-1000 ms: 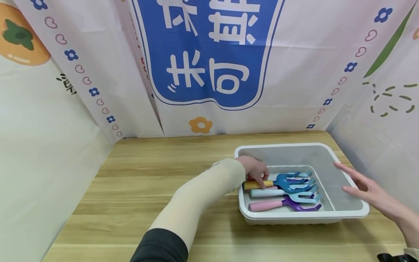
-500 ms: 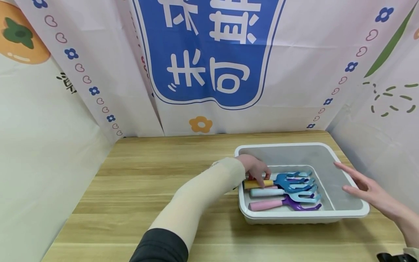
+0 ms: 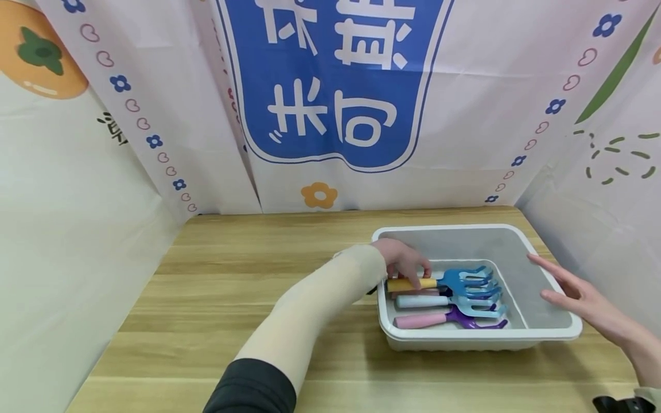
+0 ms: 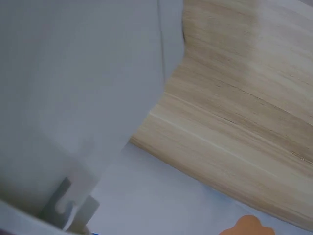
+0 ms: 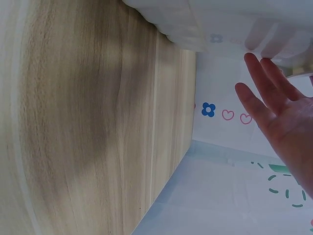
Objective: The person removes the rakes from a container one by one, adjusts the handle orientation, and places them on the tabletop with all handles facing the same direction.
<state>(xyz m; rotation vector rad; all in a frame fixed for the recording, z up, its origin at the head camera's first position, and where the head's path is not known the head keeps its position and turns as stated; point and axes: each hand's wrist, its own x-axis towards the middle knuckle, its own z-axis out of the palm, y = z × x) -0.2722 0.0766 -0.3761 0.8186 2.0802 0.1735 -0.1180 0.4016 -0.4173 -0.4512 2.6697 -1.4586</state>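
White rectangular plastic bin (image 3: 480,334) is standing on the wood-grain tabletop (image 3: 258,287); inside it, the left hand (image 3: 405,264) is pinching the yellow handle (image 3: 400,285) of a blue pronged fork (image 3: 457,280) near a pale-blue fork (image 3: 438,301), while the right hand (image 3: 573,292), fingers extended, is touching the bin's right side

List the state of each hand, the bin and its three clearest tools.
Bin: upright, lidless.
Left hand: gripping blue tool.
Right hand: fingers extended, at bin's right side.
Blue tool: held by its yellow handle.
Pale tool: lying in bin, unheld.
Purple tool: lying in bin, unheld.
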